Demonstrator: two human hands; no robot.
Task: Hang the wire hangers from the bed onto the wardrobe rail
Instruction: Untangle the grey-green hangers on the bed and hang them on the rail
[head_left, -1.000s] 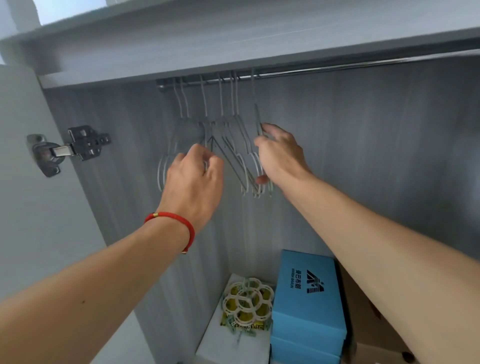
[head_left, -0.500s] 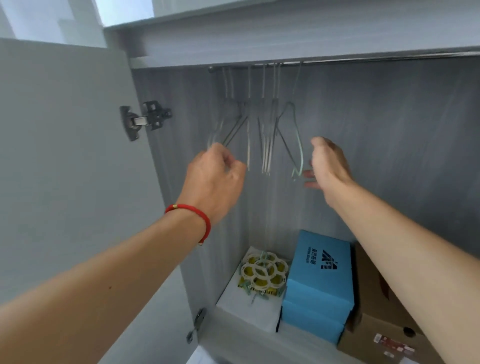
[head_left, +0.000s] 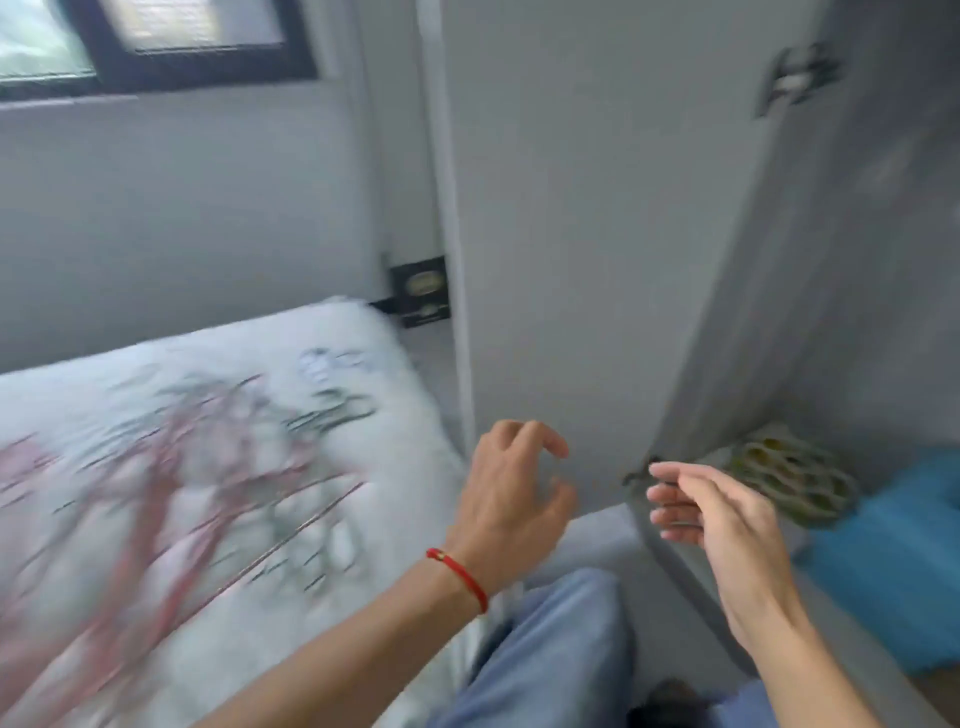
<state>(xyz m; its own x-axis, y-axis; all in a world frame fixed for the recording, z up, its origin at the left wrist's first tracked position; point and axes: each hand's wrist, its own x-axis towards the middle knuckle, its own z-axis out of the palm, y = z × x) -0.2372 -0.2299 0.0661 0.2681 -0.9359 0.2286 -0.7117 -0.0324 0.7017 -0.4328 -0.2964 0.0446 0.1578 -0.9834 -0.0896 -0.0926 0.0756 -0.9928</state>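
While the whole view is smearing with motion blur, both hands are hanging in mid-air between the bed and the open wardrobe door. The left hand, wearing a red cord bracelet at the wrist, is showing its back to the camera; its fingers are curling loosely downward, partly spread, and are gripping nothing and touching nothing. The right hand is sitting just beside it, palm turned inward, fingers extending almost straight and slightly apart, likewise empty. A tangle of wire hangers, reddish and dark, is lying on the white bedcover, well apart from both hands; individual hangers are too blurred to count. A blue box and a pale ringed object are resting inside the wardrobe at right. Blue-trousered legs are showing below the hands.
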